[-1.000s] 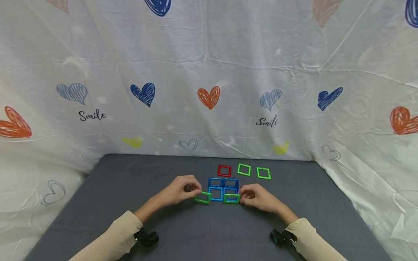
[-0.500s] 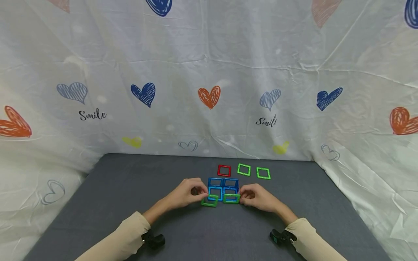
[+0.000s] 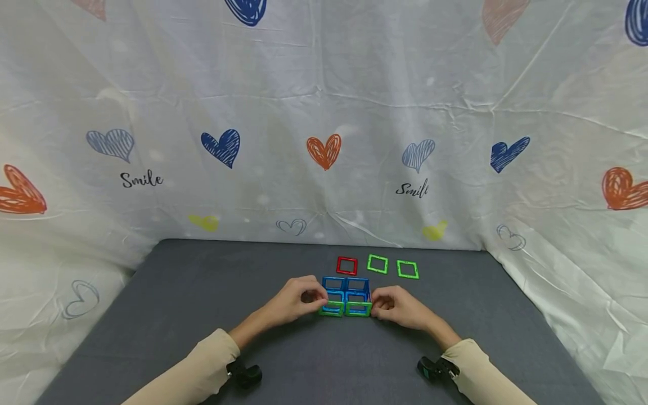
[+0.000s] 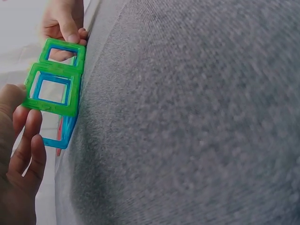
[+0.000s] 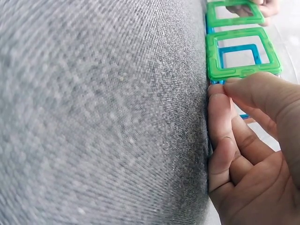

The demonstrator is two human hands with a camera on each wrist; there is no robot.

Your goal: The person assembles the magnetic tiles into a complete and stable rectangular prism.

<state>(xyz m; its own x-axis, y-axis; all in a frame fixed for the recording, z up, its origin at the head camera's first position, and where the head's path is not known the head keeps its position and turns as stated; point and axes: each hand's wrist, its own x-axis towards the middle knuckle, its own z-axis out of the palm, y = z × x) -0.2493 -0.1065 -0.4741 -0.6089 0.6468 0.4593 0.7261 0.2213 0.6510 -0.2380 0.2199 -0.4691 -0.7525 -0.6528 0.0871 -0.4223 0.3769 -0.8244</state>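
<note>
A boxy build of blue square magnetic tiles (image 3: pixel 346 286) stands on the grey table, with two green square tiles upright side by side along its near face. My left hand (image 3: pixel 297 302) pinches the left green tile (image 4: pixel 50 107) by its outer upper edge, thumb in front. That tile lines up beside the right green tile (image 5: pixel 241 72). Thumb and fingers of my right hand (image 3: pixel 401 307) grip the outer edge of the right green tile, low by the table. The other fingers of the right hand are curled in.
Behind the build lie a red square tile (image 3: pixel 347 265) and two loose green tiles, one middle green tile (image 3: pixel 377 264) and one right green tile (image 3: pixel 407 269). A white cloth (image 3: pixel 273 191) printed with hearts hangs beyond the grey table (image 3: pixel 324 360).
My left hand has moved right with its green tile, bringing it from beside the build to its near face, level with the other green tile. The right hand has stayed in place.
</note>
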